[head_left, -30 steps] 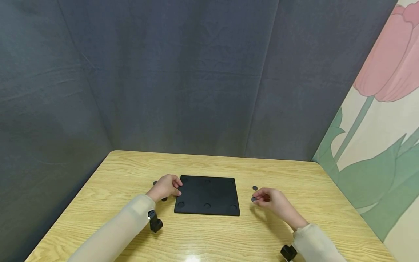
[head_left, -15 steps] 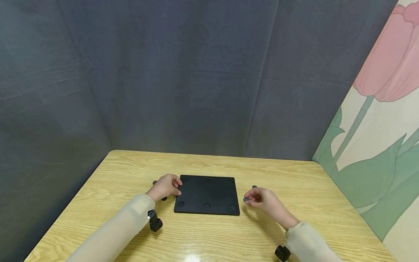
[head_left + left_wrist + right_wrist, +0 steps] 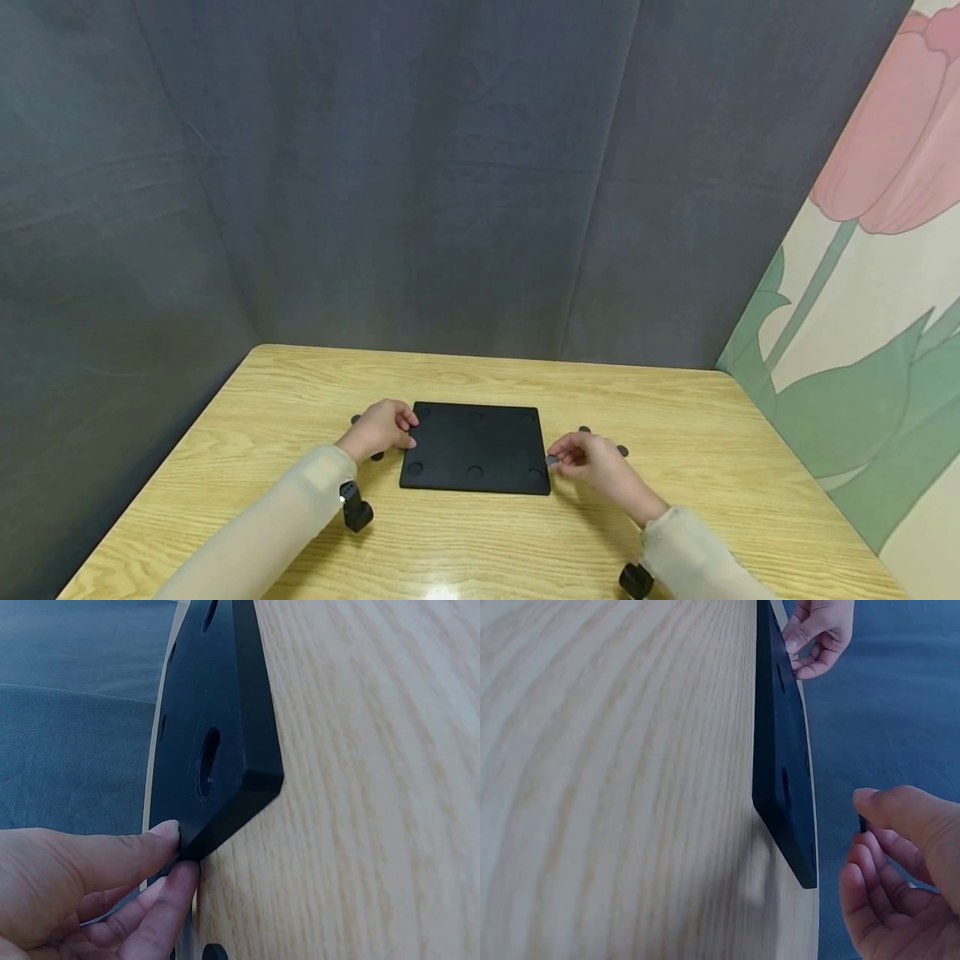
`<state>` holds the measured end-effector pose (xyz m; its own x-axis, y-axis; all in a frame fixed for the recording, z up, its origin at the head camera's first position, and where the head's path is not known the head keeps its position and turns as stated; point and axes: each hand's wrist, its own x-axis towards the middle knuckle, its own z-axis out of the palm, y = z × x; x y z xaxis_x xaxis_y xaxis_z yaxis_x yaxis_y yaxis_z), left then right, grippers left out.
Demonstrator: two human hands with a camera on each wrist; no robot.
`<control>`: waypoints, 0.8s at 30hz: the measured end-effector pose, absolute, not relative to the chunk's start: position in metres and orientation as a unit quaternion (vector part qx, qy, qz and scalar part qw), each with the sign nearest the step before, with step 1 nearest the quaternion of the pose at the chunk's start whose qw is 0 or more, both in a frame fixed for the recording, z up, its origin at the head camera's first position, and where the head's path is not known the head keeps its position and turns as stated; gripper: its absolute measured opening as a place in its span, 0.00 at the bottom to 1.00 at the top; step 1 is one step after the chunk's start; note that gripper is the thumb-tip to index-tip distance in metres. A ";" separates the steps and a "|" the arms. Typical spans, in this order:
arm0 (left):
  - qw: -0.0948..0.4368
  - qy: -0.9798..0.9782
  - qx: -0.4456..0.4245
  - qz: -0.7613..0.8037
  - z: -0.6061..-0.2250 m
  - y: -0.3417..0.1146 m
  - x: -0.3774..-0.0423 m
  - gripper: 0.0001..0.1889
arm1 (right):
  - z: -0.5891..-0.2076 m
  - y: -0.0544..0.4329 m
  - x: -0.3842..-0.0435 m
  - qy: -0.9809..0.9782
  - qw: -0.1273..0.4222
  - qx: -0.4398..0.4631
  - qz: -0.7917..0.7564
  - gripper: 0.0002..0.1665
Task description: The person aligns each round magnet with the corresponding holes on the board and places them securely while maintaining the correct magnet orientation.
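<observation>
At a wooden table (image 3: pixel 465 546), the left hand (image 3: pixel 379 428) pinches a black board (image 3: pixel 480 446), seemingly steadying it; the right hand (image 3: pixel 591 462), fingertips almost meeting, holds 1 disc (image 3: pixel 552 460).

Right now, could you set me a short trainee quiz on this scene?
1. Multiple choice: the right hand pinches (A) a small dark round disc, (B) a long white pen.
2. True or false: no other disc lies on the light wood-grain table.
3. Fill in, from the head view: the left hand touches the ____ edge of the flat black rectangular plate.

Key: 1 A; 2 false; 3 left.
</observation>
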<state>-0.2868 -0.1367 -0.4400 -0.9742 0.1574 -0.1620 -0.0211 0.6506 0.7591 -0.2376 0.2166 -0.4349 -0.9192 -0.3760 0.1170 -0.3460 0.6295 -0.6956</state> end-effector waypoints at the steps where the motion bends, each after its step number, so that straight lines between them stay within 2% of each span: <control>1: 0.106 0.903 0.038 0.415 -0.440 -0.136 -0.287 0.13 | -0.435 0.216 -0.238 0.903 0.018 -0.201 -0.380 0.08; 13: 0.106 0.907 0.037 0.406 -0.441 -0.137 -0.288 0.13 | -0.443 0.210 -0.240 0.900 0.013 -0.209 -0.383 0.07; 24: 0.107 0.906 0.048 0.407 -0.440 -0.138 -0.289 0.12 | -0.449 0.208 -0.241 0.894 0.041 -0.201 -0.397 0.08</control>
